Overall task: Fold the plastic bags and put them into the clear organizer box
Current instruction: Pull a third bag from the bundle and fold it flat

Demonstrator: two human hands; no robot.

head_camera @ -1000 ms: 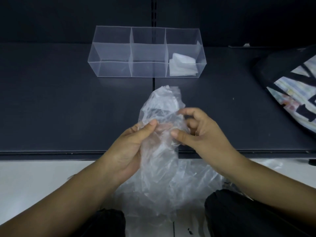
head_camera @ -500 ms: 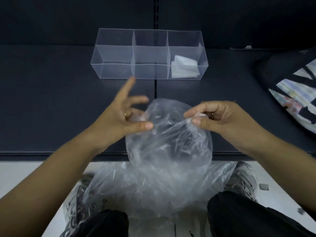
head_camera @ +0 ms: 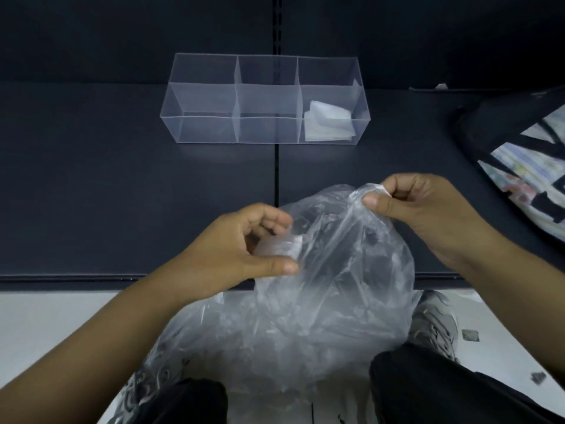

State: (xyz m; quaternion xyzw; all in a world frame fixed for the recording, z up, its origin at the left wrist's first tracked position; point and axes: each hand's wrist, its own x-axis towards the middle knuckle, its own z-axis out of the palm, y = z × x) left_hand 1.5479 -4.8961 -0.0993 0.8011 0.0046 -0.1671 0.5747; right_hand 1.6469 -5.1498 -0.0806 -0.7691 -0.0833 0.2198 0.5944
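Plastic bag held up between both hands, above lap and near edge of dark shelf, crumpled, lower part draped over knees. Left hand pinches bag's left edge, fingers curled, thumb pressed on film. Right hand higher, pinches bunched top edge between thumb and fingers. Clear organizer box on shelf beyond hands, well apart from bag; three compartments. Folded bag lies in right compartment. Black patterned bag at far right.

Dim even light, soft glare on the dark shelf, wide-angle bending at edges, slightly soft focus
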